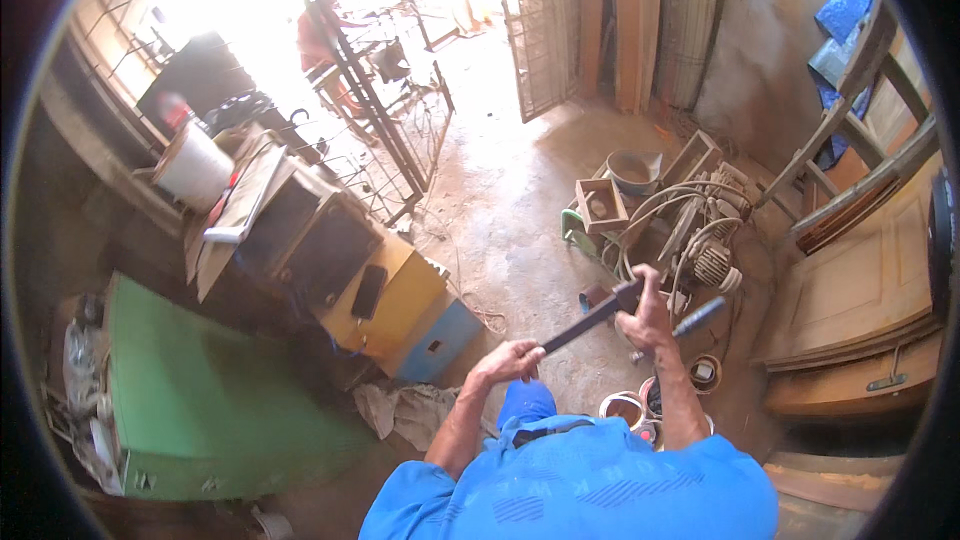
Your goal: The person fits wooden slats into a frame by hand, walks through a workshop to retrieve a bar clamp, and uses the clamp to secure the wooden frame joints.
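A long, dark flat bar (585, 325) slants up to the right between my hands. My left hand (508, 361) is closed on its lower end, in front of my blue shirt. My right hand (648, 320) grips the wider upper end, with the thumb and fingers around it. Close beside the right hand, a blue-grey cylindrical handle (700, 315) sticks out to the right. A small metal end shows on the other side of that hand; I cannot tell whether the hand also holds this piece.
On the left stand a yellow and blue cabinet (400, 285) with a phone (369, 292) on it, and a green panel (200, 390). Ahead right lie a motor (712, 265), hoses and a wooden box (601, 205). Wooden doors (850, 290) lean right. A person (325, 35) sits beyond the metal gate (365, 90).
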`<state>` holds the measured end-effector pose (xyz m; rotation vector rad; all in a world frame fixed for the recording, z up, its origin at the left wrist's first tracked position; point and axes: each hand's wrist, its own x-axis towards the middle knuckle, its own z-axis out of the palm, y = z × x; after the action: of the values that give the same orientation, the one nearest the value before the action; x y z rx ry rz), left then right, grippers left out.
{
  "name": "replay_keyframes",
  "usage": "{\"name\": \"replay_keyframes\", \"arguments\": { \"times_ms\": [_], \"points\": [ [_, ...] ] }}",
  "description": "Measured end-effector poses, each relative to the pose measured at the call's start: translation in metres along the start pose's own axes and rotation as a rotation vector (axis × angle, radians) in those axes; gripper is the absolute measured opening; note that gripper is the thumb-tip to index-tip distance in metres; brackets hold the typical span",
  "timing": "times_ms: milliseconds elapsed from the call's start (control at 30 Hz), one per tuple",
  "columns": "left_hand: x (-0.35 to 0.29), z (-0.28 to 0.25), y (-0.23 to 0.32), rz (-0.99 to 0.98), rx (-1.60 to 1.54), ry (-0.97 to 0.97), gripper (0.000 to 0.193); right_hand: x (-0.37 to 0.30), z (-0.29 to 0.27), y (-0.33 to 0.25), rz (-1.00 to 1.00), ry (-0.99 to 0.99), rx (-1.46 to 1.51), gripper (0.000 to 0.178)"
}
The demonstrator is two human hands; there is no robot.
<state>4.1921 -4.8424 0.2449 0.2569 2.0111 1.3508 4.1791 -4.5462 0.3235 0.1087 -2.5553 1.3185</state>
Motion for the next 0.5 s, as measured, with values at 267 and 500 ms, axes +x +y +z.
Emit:
{"name": "replay_keyframes", "arguments": {
  "times_ms": [267,500],
  "points": [
    [0.174,-0.159,0.022,0.14,-0.059,0.095,0.028,0.213,0.069,-0.011,-0.147,0.055,0.167,0.079],
    [0.303,-0.267,0.038,0.214,-0.127,-0.009,0.033,0.366,0.103,-0.001,-0.027,0.019,0.059,0.059]
  ]
}}
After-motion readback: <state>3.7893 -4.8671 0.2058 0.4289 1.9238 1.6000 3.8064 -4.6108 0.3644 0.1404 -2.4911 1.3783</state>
